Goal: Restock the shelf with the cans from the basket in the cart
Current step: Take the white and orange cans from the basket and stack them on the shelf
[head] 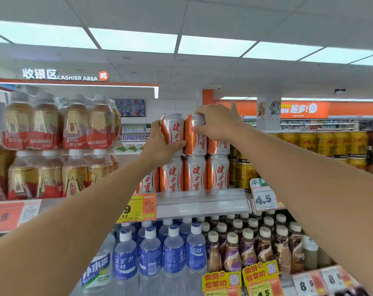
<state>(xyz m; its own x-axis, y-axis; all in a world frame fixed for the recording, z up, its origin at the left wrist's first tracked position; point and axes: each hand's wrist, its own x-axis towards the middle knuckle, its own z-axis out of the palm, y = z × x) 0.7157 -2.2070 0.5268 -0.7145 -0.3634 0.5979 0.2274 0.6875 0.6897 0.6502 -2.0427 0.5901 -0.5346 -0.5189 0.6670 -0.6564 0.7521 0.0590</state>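
Two cans are going onto the shelf's point(202, 207) second layer: your left hand point(160, 144) grips one can point(173, 129), your right hand point(217, 122) clasps another can point(194, 135); cart unseen.

Glossy metal cans point(195, 174), clear plastic bottles point(174, 251), paper price tags point(263, 198).
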